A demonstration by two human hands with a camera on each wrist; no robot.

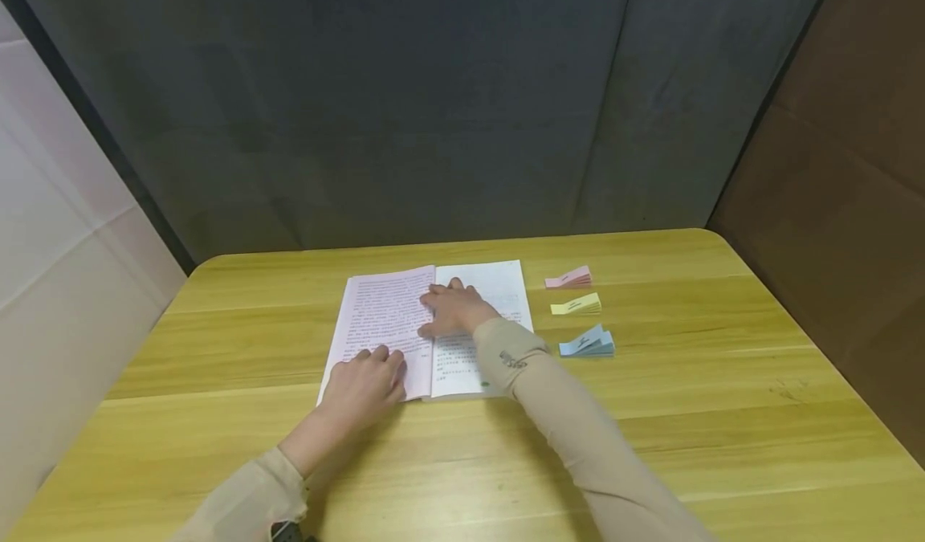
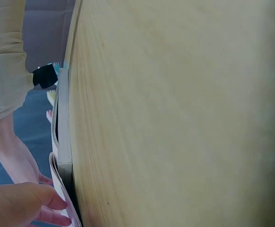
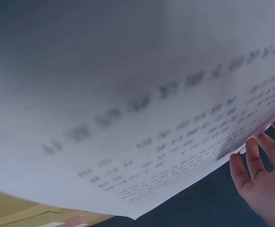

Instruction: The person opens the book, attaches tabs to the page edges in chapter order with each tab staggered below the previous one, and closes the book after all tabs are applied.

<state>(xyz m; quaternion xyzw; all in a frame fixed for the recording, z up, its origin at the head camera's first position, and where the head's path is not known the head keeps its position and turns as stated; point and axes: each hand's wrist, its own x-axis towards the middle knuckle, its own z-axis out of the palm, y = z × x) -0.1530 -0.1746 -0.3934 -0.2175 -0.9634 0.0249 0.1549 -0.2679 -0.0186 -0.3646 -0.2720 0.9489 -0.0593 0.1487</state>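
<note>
An open book point(image 1: 386, 309) lies on the wooden table, its left page pinkish and its right page point(image 1: 499, 281) white, both printed with lines of text. On the lower left page rests my left hand point(image 1: 367, 385), fingers lightly bent, near the bottom edge. My right hand point(image 1: 454, 311) reaches across the right page with fingers spread, the fingertips at the centre fold. In the left wrist view the left hand point(image 2: 21, 201) touches the page side near the book's spine point(image 2: 66, 172). In the right wrist view a printed page fills most of the picture, with the right hand's fingers point(image 3: 255, 163) at its edge.
Right of the book lie three small fanned stacks of paper strips: pink point(image 1: 569, 278), yellow point(image 1: 576, 305) and blue point(image 1: 588, 342). A dark grey curtain point(image 1: 405, 116) hangs behind the table point(image 1: 723, 381). White and brown panels stand at the sides.
</note>
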